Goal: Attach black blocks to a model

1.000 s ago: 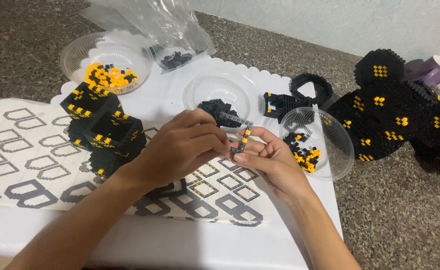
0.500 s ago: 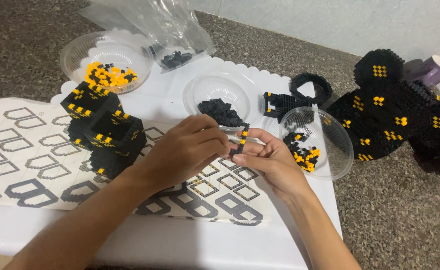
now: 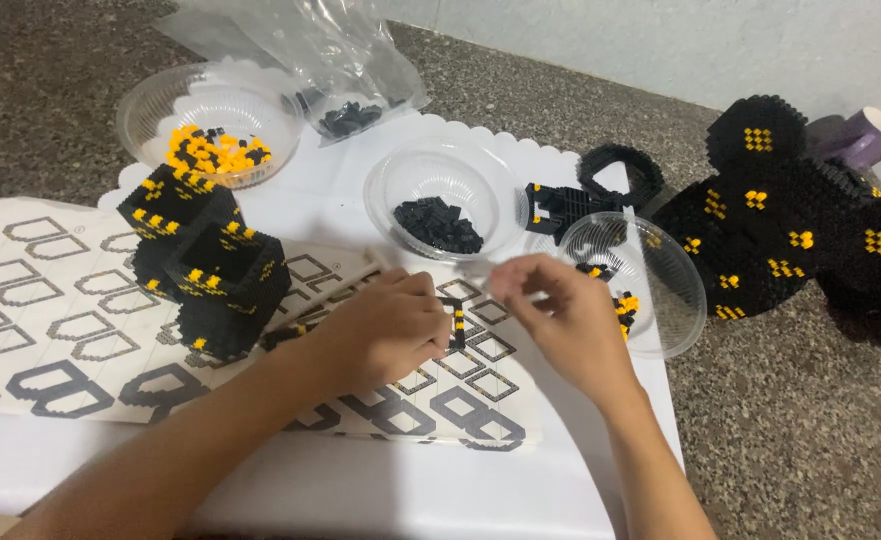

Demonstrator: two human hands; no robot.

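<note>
Pinching a small black-and-yellow brick strip (image 3: 457, 328) in our left hand (image 3: 385, 335) over the instruction sheet (image 3: 60, 330), right hand (image 3: 560, 320) loosely curled just beside, we judge it light, stiff, crumbly—best gripped along its sides.

Both hands hover close together, left hand (image 3: 385, 335) curled palm-down, right hand (image 3: 560, 320) seemingly pinching, fingers blurred.

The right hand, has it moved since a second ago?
Yes. The right hand has lifted away from the left hand, toward the clear bowl of black pieces.
</note>
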